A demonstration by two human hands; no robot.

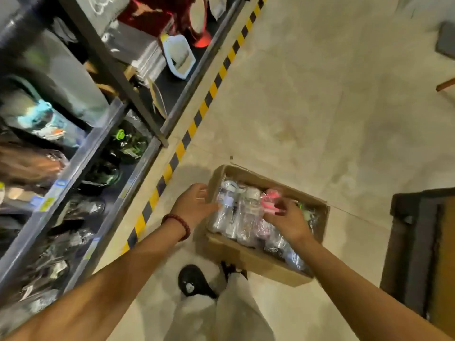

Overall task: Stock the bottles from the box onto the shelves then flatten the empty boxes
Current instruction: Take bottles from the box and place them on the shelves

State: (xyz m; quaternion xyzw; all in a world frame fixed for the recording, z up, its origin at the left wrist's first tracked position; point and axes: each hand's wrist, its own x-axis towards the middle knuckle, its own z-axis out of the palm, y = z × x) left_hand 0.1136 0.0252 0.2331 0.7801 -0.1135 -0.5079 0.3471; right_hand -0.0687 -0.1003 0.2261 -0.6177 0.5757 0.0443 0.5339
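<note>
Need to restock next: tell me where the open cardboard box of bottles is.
The brown cardboard box sits on the floor, lower centre of the head view, right of the yellow-black striped floor tape.

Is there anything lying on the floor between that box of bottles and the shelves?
Nothing visible. Between the cardboard box of wrapped bottles and the shelves there is only bare floor with a yellow-and-black striped line. Both hands already reach into the box.

Matt brown cardboard box (pixel 248 259), glossy plastic-wrapped bottles (pixel 248 210), smooth concrete floor (pixel 320 107)
</note>
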